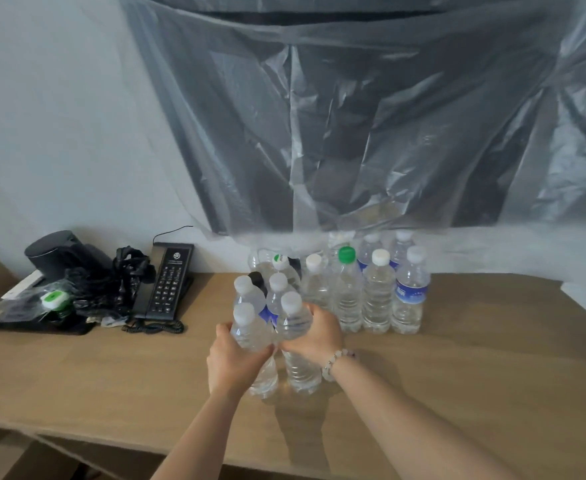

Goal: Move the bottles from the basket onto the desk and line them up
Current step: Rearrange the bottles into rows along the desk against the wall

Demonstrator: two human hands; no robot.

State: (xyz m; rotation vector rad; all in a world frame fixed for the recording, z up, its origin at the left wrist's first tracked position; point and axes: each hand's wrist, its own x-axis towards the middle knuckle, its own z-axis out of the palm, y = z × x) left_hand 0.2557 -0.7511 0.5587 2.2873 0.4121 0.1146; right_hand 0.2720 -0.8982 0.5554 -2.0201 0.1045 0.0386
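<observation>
Both forearms are reaching in over the near edge of the desk (94, 375). Left hand (231, 362) is wrapping around a clear white-capped bottle (250, 337), and right hand (314, 332), wearing a beaded bracelet (333, 360), is gripping the neighbouring bottle (296, 344); both bottles are standing upright, touching. Behind them more bottles are clustering, including a green-capped bottle (347, 289) and a blue-labelled bottle (409, 292). Left of the cluster a black telephone (167, 284) is lying. Plastic sheeting (353, 116) is hanging behind.
</observation>
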